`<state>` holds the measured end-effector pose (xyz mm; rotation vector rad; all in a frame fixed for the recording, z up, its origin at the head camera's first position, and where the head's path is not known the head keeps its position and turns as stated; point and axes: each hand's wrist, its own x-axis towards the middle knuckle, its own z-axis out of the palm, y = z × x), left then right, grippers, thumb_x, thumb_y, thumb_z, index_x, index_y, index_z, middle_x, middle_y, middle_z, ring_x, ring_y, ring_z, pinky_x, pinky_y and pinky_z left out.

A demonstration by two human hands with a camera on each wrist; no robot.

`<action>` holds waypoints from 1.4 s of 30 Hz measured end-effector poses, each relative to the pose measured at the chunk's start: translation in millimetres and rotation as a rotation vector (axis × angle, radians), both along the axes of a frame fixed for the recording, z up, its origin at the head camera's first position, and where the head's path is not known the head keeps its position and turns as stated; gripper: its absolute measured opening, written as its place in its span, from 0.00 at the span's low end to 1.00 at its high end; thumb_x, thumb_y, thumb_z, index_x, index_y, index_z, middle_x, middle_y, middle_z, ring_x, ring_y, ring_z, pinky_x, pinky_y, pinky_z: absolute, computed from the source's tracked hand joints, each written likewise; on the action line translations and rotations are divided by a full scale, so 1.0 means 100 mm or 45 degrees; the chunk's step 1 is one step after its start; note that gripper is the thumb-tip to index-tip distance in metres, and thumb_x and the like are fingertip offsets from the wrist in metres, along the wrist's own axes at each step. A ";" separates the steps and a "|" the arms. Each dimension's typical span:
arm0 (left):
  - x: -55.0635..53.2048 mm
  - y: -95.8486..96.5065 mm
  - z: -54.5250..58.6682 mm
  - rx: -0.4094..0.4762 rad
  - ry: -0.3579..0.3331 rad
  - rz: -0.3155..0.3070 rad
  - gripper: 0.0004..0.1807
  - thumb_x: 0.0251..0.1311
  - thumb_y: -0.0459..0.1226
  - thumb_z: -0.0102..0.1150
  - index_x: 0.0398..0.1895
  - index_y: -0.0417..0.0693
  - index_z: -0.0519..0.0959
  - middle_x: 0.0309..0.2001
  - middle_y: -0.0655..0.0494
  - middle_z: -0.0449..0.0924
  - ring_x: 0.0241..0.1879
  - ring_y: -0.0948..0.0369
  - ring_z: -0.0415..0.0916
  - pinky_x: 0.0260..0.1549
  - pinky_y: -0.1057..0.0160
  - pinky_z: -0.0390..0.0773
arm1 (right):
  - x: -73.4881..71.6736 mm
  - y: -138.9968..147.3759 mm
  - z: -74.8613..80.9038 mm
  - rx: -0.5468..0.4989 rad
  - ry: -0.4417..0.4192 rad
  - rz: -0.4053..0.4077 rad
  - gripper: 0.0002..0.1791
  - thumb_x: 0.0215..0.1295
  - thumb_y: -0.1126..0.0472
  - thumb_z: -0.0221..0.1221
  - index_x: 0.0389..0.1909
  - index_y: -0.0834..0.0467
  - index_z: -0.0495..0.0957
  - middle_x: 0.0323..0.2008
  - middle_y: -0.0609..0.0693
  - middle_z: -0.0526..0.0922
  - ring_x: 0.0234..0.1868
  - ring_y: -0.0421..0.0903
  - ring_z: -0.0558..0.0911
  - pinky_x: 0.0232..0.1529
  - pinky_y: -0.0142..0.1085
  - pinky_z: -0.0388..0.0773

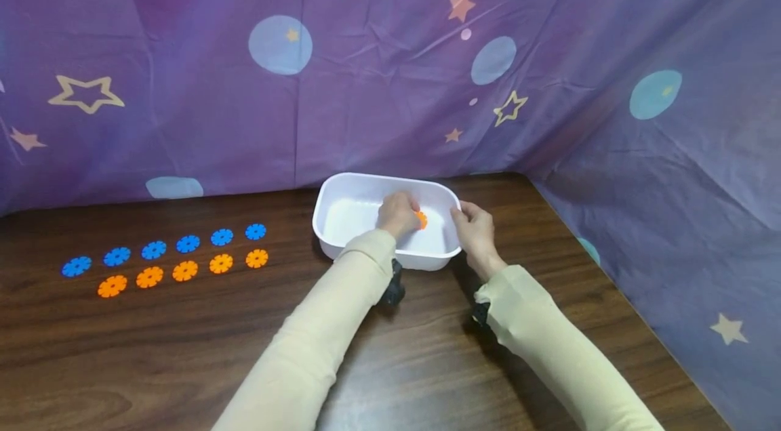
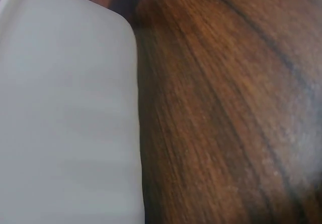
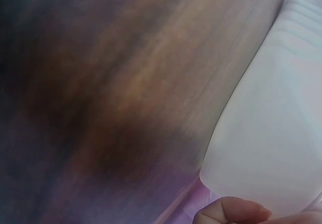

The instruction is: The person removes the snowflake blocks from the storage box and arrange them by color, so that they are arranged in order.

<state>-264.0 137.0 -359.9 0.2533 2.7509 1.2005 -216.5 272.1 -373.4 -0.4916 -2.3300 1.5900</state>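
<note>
My left hand (image 1: pixel 398 213) reaches down into a white plastic bin (image 1: pixel 342 221) and pinches an orange snowflake disc (image 1: pixel 422 219) with its fingertips. Part of the disc is hidden behind the fingers. With my right hand (image 1: pixel 476 231) I grip the bin's right rim, thumb at the edge. In the right wrist view, the fingers (image 3: pixel 231 210) bend along the bin's outer wall (image 3: pixel 271 118). The left wrist view is mostly filled by the bin's smooth side (image 2: pixel 70 108), and the left hand's work is hidden there.
To the left on the brown wooden table (image 1: pixel 183 350) lie two slanting rows of discs: several blue ones (image 1: pixel 188 244) behind several orange ones (image 1: pixel 185 271). A purple curtain (image 1: pixel 366 78) with stars hangs along the back and right side, close behind the bin.
</note>
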 end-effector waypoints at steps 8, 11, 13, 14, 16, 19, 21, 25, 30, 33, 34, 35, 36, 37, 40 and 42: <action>0.00 -0.05 0.01 0.256 -0.148 0.021 0.16 0.42 0.31 0.71 0.39 0.44 0.83 0.36 0.51 0.84 0.33 0.58 0.78 0.33 0.71 0.74 | 0.00 0.00 -0.02 0.002 0.002 0.001 0.20 0.68 0.63 0.49 0.57 0.68 0.72 0.50 0.67 0.78 0.46 0.57 0.79 0.42 0.37 0.80; 0.00 -0.07 0.04 0.385 -0.211 0.017 0.16 0.44 0.30 0.70 0.40 0.42 0.82 0.33 0.49 0.85 0.27 0.60 0.79 0.23 0.75 0.72 | 0.01 0.00 0.00 0.002 0.002 -0.005 0.20 0.68 0.63 0.49 0.57 0.68 0.72 0.49 0.67 0.78 0.46 0.57 0.79 0.44 0.39 0.80; 0.01 -0.10 0.07 0.460 -0.234 0.014 0.16 0.45 0.29 0.69 0.41 0.41 0.82 0.33 0.47 0.85 0.24 0.60 0.80 0.19 0.76 0.72 | 0.01 0.00 0.01 -0.003 0.003 -0.007 0.20 0.68 0.63 0.49 0.57 0.69 0.72 0.49 0.68 0.78 0.46 0.58 0.79 0.45 0.42 0.80; 0.02 -0.12 0.08 0.485 -0.230 0.014 0.16 0.45 0.29 0.69 0.41 0.40 0.82 0.33 0.47 0.85 0.23 0.61 0.79 0.19 0.76 0.72 | 0.01 -0.01 0.01 -0.003 0.000 -0.009 0.20 0.68 0.63 0.49 0.57 0.68 0.72 0.49 0.68 0.78 0.46 0.58 0.79 0.46 0.43 0.80; 0.03 -0.16 0.12 0.529 -0.229 0.016 0.16 0.45 0.29 0.69 0.41 0.40 0.82 0.35 0.46 0.85 0.22 0.63 0.77 0.19 0.76 0.73 | 0.02 -0.02 0.02 -0.001 -0.007 -0.008 0.20 0.68 0.63 0.49 0.57 0.68 0.72 0.50 0.68 0.78 0.47 0.58 0.79 0.48 0.44 0.79; 0.05 -0.20 0.15 0.615 -0.262 0.028 0.16 0.46 0.28 0.68 0.42 0.40 0.82 0.37 0.45 0.84 0.20 0.66 0.74 0.21 0.75 0.75 | 0.02 -0.02 0.03 0.007 -0.030 -0.013 0.20 0.68 0.63 0.49 0.58 0.67 0.72 0.50 0.67 0.77 0.47 0.57 0.79 0.47 0.43 0.79; 0.06 -0.22 0.17 0.688 -0.300 0.043 0.16 0.47 0.27 0.67 0.42 0.39 0.81 0.39 0.45 0.84 0.20 0.67 0.73 0.23 0.75 0.76 | 0.02 -0.02 0.04 0.020 -0.042 -0.016 0.20 0.68 0.62 0.49 0.58 0.67 0.72 0.50 0.66 0.78 0.46 0.55 0.79 0.46 0.41 0.80; 0.10 -0.26 0.21 0.842 -0.365 0.058 0.16 0.49 0.26 0.66 0.44 0.38 0.80 0.41 0.44 0.83 0.23 0.67 0.74 0.27 0.74 0.79 | 0.02 -0.01 0.04 0.044 -0.055 -0.021 0.21 0.69 0.62 0.49 0.58 0.67 0.71 0.49 0.64 0.78 0.45 0.53 0.78 0.44 0.35 0.80; 0.17 -0.33 0.29 0.956 -0.421 0.030 0.18 0.51 0.27 0.65 0.47 0.38 0.78 0.45 0.43 0.82 0.28 0.65 0.76 0.32 0.72 0.81 | 0.02 0.00 0.03 0.061 -0.055 -0.026 0.21 0.69 0.61 0.49 0.59 0.67 0.71 0.48 0.64 0.77 0.45 0.52 0.78 0.42 0.32 0.79; 0.23 -0.41 0.32 1.004 -0.426 0.011 0.18 0.52 0.27 0.64 0.48 0.38 0.77 0.45 0.43 0.81 0.30 0.65 0.77 0.35 0.71 0.81 | 0.02 0.00 0.03 0.059 -0.048 -0.017 0.21 0.69 0.62 0.49 0.58 0.67 0.71 0.49 0.65 0.78 0.45 0.53 0.78 0.42 0.34 0.79; 0.25 -0.45 0.33 1.015 -0.424 0.004 0.18 0.52 0.27 0.64 0.49 0.38 0.77 0.45 0.43 0.81 0.30 0.65 0.77 0.35 0.71 0.81 | 0.02 0.00 0.03 0.054 -0.044 -0.013 0.20 0.69 0.62 0.49 0.58 0.67 0.72 0.49 0.65 0.78 0.45 0.53 0.78 0.42 0.34 0.79; 0.28 -0.48 0.34 1.026 -0.420 -0.002 0.18 0.52 0.27 0.64 0.49 0.38 0.77 0.45 0.43 0.81 0.30 0.65 0.77 0.36 0.70 0.81 | 0.01 0.00 0.02 0.051 -0.039 -0.012 0.20 0.69 0.62 0.49 0.58 0.67 0.72 0.49 0.65 0.78 0.45 0.54 0.78 0.42 0.35 0.79; 0.30 -0.51 0.34 1.031 -0.411 -0.009 0.18 0.52 0.27 0.64 0.49 0.38 0.77 0.44 0.44 0.81 0.31 0.65 0.77 0.37 0.70 0.81 | 0.01 0.00 0.02 0.055 -0.035 -0.012 0.20 0.68 0.62 0.49 0.57 0.68 0.72 0.49 0.66 0.78 0.45 0.55 0.78 0.42 0.35 0.79; 0.32 -0.55 0.34 1.040 -0.401 -0.018 0.18 0.53 0.27 0.64 0.49 0.38 0.77 0.44 0.44 0.81 0.31 0.65 0.77 0.37 0.70 0.81 | 0.01 0.00 0.02 0.058 -0.031 -0.012 0.20 0.68 0.62 0.49 0.57 0.68 0.72 0.49 0.66 0.78 0.45 0.55 0.79 0.42 0.35 0.79; 0.39 -0.65 0.35 1.053 -0.375 -0.034 0.18 0.53 0.27 0.63 0.49 0.38 0.77 0.41 0.46 0.81 0.31 0.65 0.77 0.37 0.70 0.81 | 0.01 0.01 0.01 0.063 -0.025 -0.010 0.20 0.69 0.62 0.48 0.57 0.68 0.72 0.49 0.66 0.78 0.44 0.54 0.79 0.38 0.31 0.78; 0.43 -0.72 0.34 1.060 -0.359 -0.040 0.18 0.53 0.27 0.63 0.49 0.37 0.77 0.38 0.49 0.81 0.30 0.66 0.77 0.36 0.71 0.80 | 0.00 0.01 0.01 0.062 -0.021 -0.008 0.20 0.69 0.62 0.48 0.57 0.68 0.72 0.48 0.66 0.78 0.42 0.52 0.79 0.35 0.27 0.77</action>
